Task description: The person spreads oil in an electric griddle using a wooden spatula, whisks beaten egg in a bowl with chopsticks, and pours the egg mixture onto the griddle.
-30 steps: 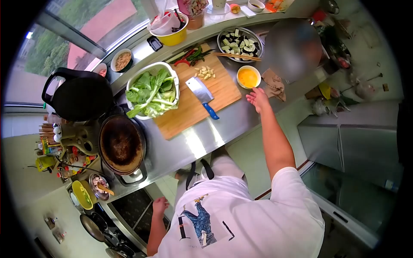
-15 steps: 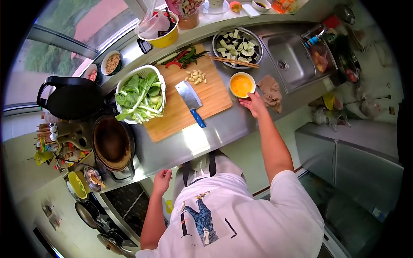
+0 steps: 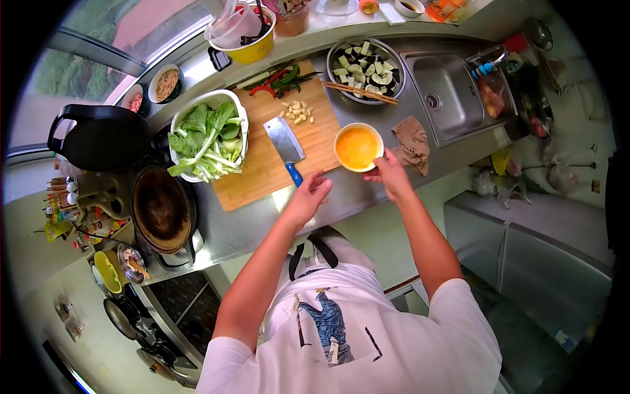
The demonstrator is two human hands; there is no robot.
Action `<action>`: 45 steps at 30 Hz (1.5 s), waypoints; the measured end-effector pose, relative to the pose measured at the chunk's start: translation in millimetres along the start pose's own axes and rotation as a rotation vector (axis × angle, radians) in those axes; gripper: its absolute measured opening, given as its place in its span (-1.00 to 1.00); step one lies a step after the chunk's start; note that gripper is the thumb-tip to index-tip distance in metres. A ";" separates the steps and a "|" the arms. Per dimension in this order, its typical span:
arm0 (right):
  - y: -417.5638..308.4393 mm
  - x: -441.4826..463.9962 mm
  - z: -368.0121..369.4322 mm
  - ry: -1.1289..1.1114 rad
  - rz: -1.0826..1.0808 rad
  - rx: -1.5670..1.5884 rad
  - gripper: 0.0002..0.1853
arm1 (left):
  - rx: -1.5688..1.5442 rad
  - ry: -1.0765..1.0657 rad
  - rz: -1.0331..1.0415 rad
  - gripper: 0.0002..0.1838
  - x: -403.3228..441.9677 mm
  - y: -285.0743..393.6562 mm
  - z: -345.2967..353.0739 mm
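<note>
My right hand [image 3: 392,175] grips the rim of a white bowl of beaten egg [image 3: 357,148], the thumb at its near right side. The bowl hangs over the counter beside the right edge of a wooden cutting board [image 3: 252,187]. My left hand [image 3: 310,198] is in the air near the board's front edge, fingers apart and holding nothing. Just beyond it lies a cleaver [image 3: 285,140] with a blue handle. Garlic cloves [image 3: 300,111] and red and green chillies [image 3: 285,79] rest on the board. A brown cloth [image 3: 412,146] lies right of the bowl.
A metal bowl of cut eggplant [image 3: 365,73] stands behind, chopsticks [image 3: 361,92] across its rim. A white basket of leafy greens [image 3: 209,138] sits on the left, near a dark wok [image 3: 164,209]. The sink [image 3: 449,98] is at the right. A yellow tub [image 3: 252,49] stands on the windowsill.
My right hand has lifted the egg bowl off the counter and drawn it left and nearer. My left hand has risen from beside my body to above the counter's front edge.
</note>
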State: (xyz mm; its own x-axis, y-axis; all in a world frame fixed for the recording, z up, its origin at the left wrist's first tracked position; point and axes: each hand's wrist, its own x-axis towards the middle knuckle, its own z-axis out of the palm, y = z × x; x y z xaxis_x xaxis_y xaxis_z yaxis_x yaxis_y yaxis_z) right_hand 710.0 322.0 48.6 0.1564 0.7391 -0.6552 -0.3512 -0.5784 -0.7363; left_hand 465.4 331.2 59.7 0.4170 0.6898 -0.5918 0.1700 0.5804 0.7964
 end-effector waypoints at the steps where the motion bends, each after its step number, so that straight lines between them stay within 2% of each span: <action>1: -4.8 -10.1 6.7 0.001 0.002 -0.007 -0.48 | -0.158 0.003 -0.042 -0.53 10.8 5.5 6.1; 2: -9.9 -20.0 14.4 -0.022 0.009 -0.019 -0.46 | -0.317 0.005 -0.084 -0.50 17.6 10.2 8.8; 3: -14.0 -29.0 21.6 -0.044 0.017 -0.030 -0.44 | -0.324 0.005 -0.085 -0.50 21.4 14.0 8.6; 5: -19.2 -41.4 33.3 -0.054 0.019 -0.050 -0.42 | -0.534 -0.107 -0.005 -0.46 25.4 18.8 7.9; 8: -24.0 -49.2 46.4 -0.097 0.056 -0.063 -0.35 | -0.556 -0.033 0.061 -0.50 23.7 19.6 6.5; 12: -39.6 -25.6 44.5 -0.207 0.112 -0.243 -0.39 | -0.622 0.069 0.123 -0.52 22.9 13.4 -3.2; 14: -45.2 20.4 26.4 -0.083 -0.181 -0.582 -0.53 | -0.598 0.095 0.094 -0.51 20.4 6.8 -12.1; 16: -57.7 72.5 13.0 0.163 -0.622 -0.874 -0.68 | -0.570 0.116 0.064 -0.50 15.5 5.1 -17.4; 18: -78.4 111.4 6.8 0.275 -0.906 -1.129 -0.73 | -0.634 0.127 0.079 -0.50 4.6 13.5 -19.0; 19: -84.0 127.1 6.6 0.267 -0.904 -1.132 -0.73 | -0.640 0.133 0.077 -0.50 1.3 13.5 -20.9; 21: -90.1 151.4 7.1 0.350 -1.002 -1.391 -0.72 | -0.650 0.144 0.079 -0.49 -5.3 10.0 -25.8; 28: -96.1 177.8 12.9 0.251 -0.772 -1.550 -0.79 | -0.617 0.195 0.050 -0.46 -26.1 -5.0 -39.3; 33: -102.7 161.0 17.7 0.203 -0.853 -1.464 -0.79 | -0.592 0.235 0.087 -0.45 -35.4 -13.1 -47.7; 36: -106.5 146.7 15.9 0.139 -0.588 -1.065 -0.76 | -0.565 0.231 0.097 -0.39 -46.5 -8.4 -52.7; 40: -117.0 82.4 29.6 0.076 -0.561 -0.909 -0.74 | -0.642 0.233 0.105 -0.43 -62.1 -8.9 -61.9; 42: -114.3 50.5 36.2 0.044 -0.464 -0.722 -0.74 | -0.681 0.262 0.112 -0.44 -72.4 -8.3 -65.9; 43: -112.2 37.9 38.5 0.045 -0.472 -0.724 -0.74 | -0.682 0.259 0.120 -0.44 -76.8 -9.4 -68.7; 45: -107.1 13.0 44.2 -0.066 -0.354 -0.594 -0.79 | -0.715 0.290 0.122 -0.45 -85.4 -14.2 -74.9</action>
State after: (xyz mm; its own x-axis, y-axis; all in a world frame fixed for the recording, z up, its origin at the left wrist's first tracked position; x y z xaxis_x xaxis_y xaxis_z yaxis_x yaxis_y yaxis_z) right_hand 708.9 408.8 126.4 0.1050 0.9266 -0.3610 0.2781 -0.3759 -0.8840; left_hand 360.6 296.4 89.6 0.1291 0.7951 -0.5926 -0.5197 0.5632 0.6425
